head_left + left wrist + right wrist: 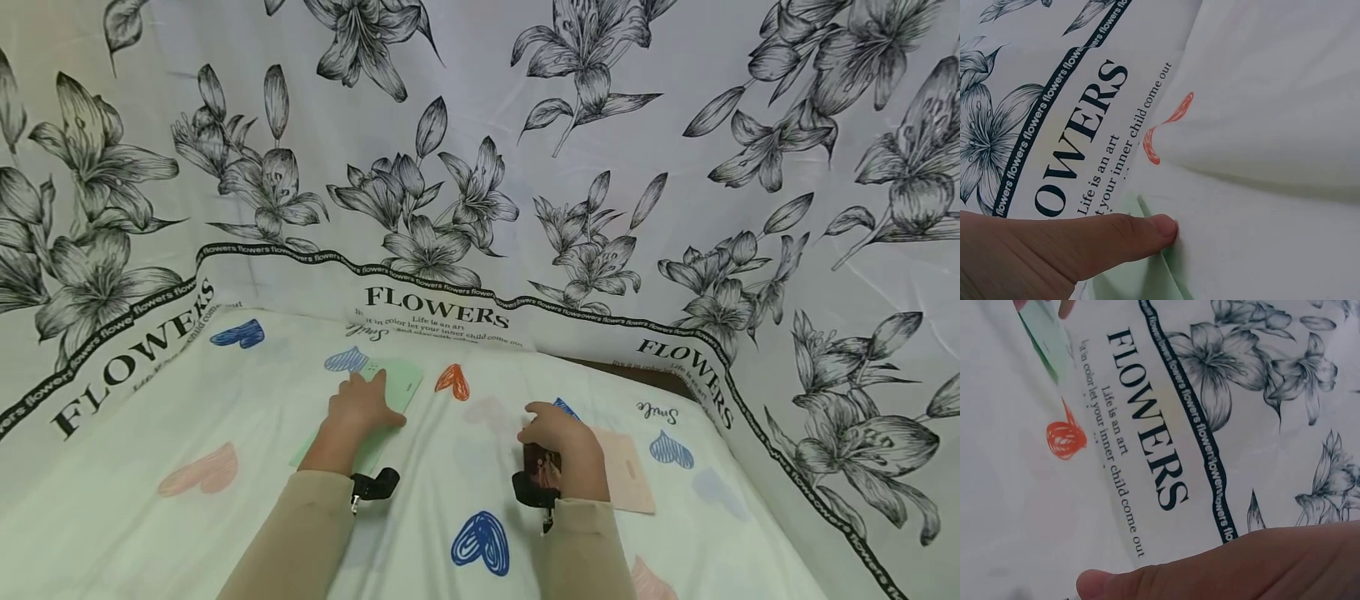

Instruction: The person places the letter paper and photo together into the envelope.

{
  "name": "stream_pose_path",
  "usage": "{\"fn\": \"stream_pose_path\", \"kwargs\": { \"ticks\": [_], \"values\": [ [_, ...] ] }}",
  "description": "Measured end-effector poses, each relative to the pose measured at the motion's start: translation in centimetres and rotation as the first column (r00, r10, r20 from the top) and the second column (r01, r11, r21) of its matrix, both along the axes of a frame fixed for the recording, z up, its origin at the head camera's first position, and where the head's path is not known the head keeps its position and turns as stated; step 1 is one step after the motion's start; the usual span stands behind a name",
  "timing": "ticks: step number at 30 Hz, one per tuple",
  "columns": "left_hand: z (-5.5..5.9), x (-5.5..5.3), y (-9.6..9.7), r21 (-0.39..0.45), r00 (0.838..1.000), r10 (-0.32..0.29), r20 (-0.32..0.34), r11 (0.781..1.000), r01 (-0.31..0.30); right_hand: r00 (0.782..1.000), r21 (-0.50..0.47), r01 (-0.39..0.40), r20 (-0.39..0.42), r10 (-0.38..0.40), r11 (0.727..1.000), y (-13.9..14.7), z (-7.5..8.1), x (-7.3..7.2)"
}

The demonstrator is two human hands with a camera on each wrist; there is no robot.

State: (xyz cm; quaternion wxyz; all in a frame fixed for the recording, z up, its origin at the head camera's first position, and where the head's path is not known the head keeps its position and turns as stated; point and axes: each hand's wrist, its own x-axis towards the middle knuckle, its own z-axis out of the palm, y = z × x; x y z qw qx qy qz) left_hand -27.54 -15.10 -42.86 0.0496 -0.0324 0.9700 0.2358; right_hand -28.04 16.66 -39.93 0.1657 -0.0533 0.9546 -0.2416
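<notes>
My left hand rests across a pale green flat paper piece with spread fingers. In the left wrist view the straight thumb lies over the edge of the green paper. My right hand is bent, with its fingers curled and thumb toward the left. Just under that thumb shows a dark picture card, which the hand appears to hold; its lower part is hidden by the wrist camera. A pale pink flat paper piece lies to the right of this hand, partly covered by it.
A white cloth with printed hearts covers the surface, with some folds between the hands. Behind and at both sides hangs a white curtain with black flower prints. A brown edge shows at the back right.
</notes>
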Motion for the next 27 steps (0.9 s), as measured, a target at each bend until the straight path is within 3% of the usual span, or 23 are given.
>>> {"fn": "stream_pose_path", "kwargs": {
  "ticks": [7, 17, 22, 27],
  "values": [
    [-0.2, 0.3, -0.4, -0.026, 0.999, 0.044, -0.027, 0.999, -0.045, 0.999, -0.011, 0.029, -0.013, -0.029, 1.000, 0.7, -0.6, -0.1],
    [1.1, -0.3, -1.1, 0.075, 0.997, 0.018, -0.078, 0.997, -0.013, 0.992, -0.112, 0.125, 0.000, -0.126, 0.986, 0.9, -1.2, -0.1],
    [2.2, -0.4, -1.1, 0.101, 0.987, -0.041, -0.154, 0.993, 0.057, 0.988, -0.121, 0.124, -0.073, -0.134, 0.985, 0.8, 0.3, 0.3],
    [3.7, -0.1, -0.9, 0.101, 0.952, -0.086, -0.293, 0.988, 0.120, 0.970, -0.126, 0.091, -0.213, -0.116, 0.988, 0.6, 2.9, 0.8]
  ]
}}
